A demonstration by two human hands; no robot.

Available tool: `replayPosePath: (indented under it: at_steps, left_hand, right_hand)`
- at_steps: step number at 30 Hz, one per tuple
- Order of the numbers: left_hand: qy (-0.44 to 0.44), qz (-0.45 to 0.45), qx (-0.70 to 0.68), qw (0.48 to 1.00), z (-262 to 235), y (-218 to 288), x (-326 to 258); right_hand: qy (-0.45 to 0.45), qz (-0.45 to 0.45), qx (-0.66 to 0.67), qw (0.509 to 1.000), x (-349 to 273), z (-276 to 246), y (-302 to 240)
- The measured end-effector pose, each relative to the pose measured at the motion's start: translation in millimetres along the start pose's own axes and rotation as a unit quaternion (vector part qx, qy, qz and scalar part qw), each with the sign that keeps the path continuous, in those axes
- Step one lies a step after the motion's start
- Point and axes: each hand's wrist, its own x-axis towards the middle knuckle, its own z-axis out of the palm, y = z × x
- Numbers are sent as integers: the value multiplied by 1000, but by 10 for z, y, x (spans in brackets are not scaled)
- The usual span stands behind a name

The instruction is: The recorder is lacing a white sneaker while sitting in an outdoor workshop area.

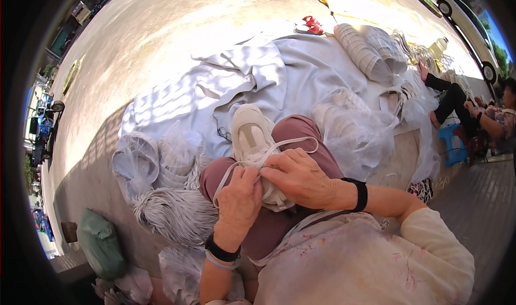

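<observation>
Sunlit outdoor concrete (161,31), pale sheet (317,63) spread ahead. Beige shoe (251,138) between person's knees (298,128), toe pointing away. Left hand (239,197) and right hand (303,178) both pinched on white lace (296,139). Lacing seems partway: lace crosses upper, long loop loose, no finished knot visible. Cord bundle (174,216) left, bagged bundle (352,133) right crowd knees; more room ahead, over sheet.

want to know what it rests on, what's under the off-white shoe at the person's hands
Mauve trousers show on both sides of the off-white shoe and below its near end. Its sole and whatever directly supports it are hidden by the shoe itself.
</observation>
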Motion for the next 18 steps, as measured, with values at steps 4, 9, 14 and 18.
replayPosePath:
  at_steps: [4,9,14,18]
  left_hand:
    - [-41,-50,-153,986,-42,-180,-77]
    - [-157,-362,-584,710,-297,-244,-193]
    - [-9,-212,-819,534,-476,-240,-228]
    - [95,-107,-862,486,-970,-356,-343]
  right_hand:
    - [-25,-10,-18,999,-57,-93,-52]
    - [-32,-76,-51,995,3,131,-178]
    - [13,-97,88,991,83,175,-333]
    - [-43,-23,308,950,39,96,-398]
